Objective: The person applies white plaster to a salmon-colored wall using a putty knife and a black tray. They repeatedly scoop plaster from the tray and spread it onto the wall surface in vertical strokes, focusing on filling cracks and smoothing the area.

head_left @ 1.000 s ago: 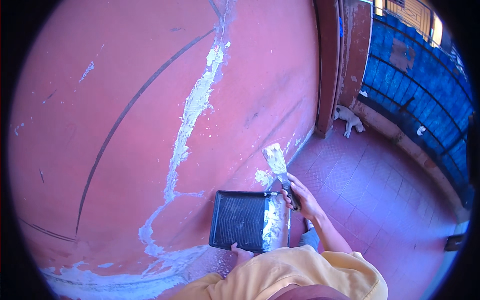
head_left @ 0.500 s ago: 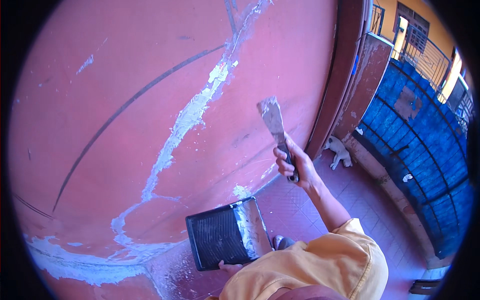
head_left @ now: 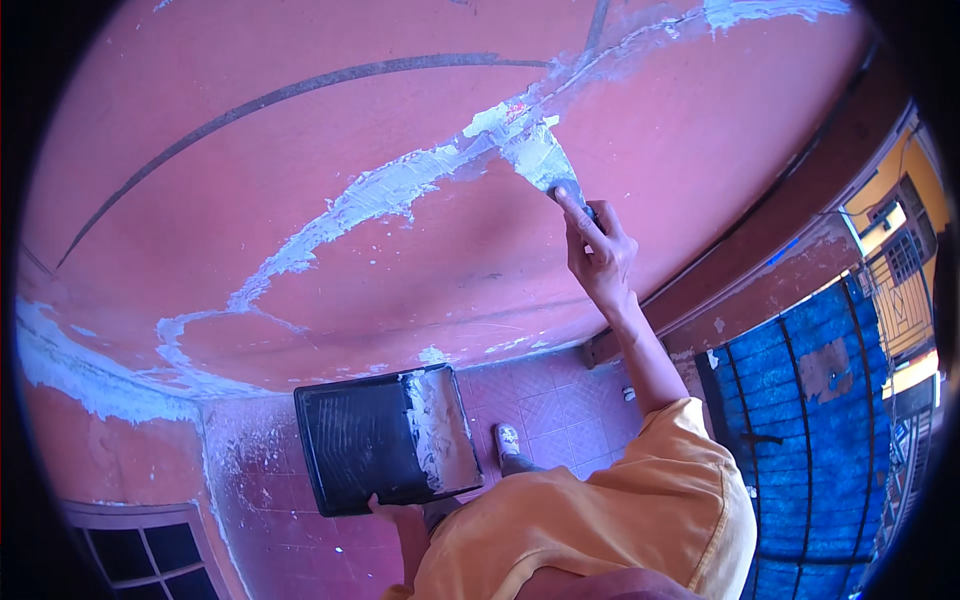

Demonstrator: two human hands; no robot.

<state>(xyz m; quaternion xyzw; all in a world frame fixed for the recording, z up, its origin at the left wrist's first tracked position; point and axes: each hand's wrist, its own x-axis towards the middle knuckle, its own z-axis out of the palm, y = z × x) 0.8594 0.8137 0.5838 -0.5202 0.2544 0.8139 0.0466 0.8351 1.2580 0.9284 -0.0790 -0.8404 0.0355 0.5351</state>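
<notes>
My right hand [head_left: 603, 252] is closed around the dark handle of a putty knife [head_left: 538, 158], index finger stretched toward the blade. White filler coats the blade, which lies at the wall along a filled crack [head_left: 385, 186]. This rough white band runs slantwise across the pink wall [head_left: 440, 255]. Lower down, my left hand [head_left: 392, 508] grips the near rim of a black paint tray [head_left: 362, 440], thumb on top and the other fingers mostly hidden below. White filler [head_left: 432, 430] lies in the tray's right part; its ribbed left part shows black.
Tiled floor [head_left: 560, 410] stretches below, with my shoe [head_left: 507, 440] beside the tray. White patches [head_left: 80, 375] mark the wall's lower left, above a window [head_left: 150, 550]. A blue gate [head_left: 800, 420] stands at the right, past a brown post [head_left: 790, 245].
My right hand has carried the putty knife forward from in front of the wall to the crack. The view has turned, and the tray appears farther left, still in my left hand.
</notes>
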